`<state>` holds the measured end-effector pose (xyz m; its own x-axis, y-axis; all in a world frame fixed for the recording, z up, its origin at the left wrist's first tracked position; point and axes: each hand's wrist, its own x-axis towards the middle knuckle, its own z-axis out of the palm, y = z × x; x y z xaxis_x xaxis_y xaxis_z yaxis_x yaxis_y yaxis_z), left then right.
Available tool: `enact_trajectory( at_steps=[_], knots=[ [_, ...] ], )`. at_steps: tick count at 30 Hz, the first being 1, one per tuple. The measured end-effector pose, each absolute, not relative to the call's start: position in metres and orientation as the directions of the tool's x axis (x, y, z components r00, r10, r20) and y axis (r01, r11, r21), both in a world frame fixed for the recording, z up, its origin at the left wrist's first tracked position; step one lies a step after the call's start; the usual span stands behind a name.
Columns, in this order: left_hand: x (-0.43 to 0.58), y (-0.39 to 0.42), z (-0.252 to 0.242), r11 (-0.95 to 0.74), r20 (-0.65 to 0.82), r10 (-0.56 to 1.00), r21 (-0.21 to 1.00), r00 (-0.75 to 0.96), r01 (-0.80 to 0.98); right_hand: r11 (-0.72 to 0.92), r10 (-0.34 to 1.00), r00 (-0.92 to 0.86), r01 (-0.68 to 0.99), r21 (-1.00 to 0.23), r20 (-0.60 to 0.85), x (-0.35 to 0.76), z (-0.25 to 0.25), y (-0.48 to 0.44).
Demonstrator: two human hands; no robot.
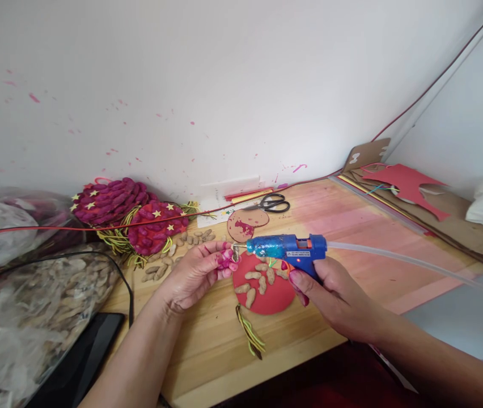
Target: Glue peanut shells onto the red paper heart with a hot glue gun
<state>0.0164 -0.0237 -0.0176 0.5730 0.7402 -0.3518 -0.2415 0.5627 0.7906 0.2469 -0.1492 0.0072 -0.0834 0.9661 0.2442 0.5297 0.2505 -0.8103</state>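
Observation:
Between the fingertips of my left hand is a peanut, its near end partly covered by stained fingers. My right hand is wrapped around the handle of a blue glue gun. The gun's nozzle points left and meets or nearly meets the peanut. A clear glue stick runs out of the gun's back. Below both hands lies a red paper disc with several peanuts on it. A yellow-green tassel hangs toward me from the disc's lower edge.
Black-handled scissors lie behind brown cardboard circles. Peanut-covered purple ornaments stand back left. A plastic bag of peanuts fills the left, beside a dark flat object. A red cord crosses above the table. Cardboard sheets lie right.

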Motion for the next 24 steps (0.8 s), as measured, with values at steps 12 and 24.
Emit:
enact_trajectory(
  at_steps=[12,24],
  knots=[
    [0.0172,-0.0224,-0.0210,0.566,-0.359,0.743,0.788,0.565,-0.243,0.282,0.953,-0.081,0.583,-0.762,0.290,0.2468,0.0063,-0.1492],
    [0.0165,-0.0220,-0.0202,0.565,-0.355,0.743,0.787,0.567,-0.247,0.283,0.955,-0.101,0.602,-0.746,0.280,0.2460,0.0077,-0.1494]
  ],
)
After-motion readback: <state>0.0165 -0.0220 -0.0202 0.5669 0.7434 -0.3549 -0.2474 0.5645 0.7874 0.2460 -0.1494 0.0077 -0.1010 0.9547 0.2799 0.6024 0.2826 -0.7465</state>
